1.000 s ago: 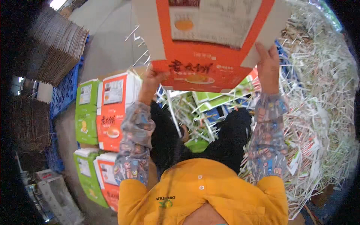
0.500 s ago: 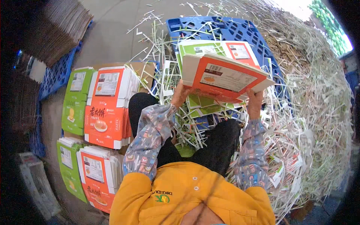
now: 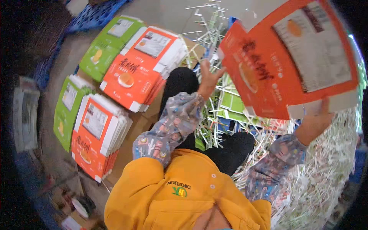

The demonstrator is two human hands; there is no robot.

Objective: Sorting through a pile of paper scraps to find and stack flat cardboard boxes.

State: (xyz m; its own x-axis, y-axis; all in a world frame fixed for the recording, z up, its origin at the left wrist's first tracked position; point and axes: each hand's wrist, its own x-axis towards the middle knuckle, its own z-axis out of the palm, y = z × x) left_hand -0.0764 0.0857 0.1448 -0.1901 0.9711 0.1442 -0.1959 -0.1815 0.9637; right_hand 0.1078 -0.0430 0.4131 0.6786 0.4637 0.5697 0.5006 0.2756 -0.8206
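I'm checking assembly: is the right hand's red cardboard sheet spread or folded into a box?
Spread: the sheet shows its panels and white flap opened out.

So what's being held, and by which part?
The right hand grips a red-orange printed carton blank by its white lower flap; the left hand, fingers spread, is beside it.

Knee (image 3: 181, 82) between left hand (image 3: 209, 78) and stacked cartons (image 3: 134, 74)

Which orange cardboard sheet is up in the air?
The orange sheet at the picture's upper right: the right hand holds its lower edge. Those at the left lie stacked instead, in an upper orange pile and a lower orange pile.
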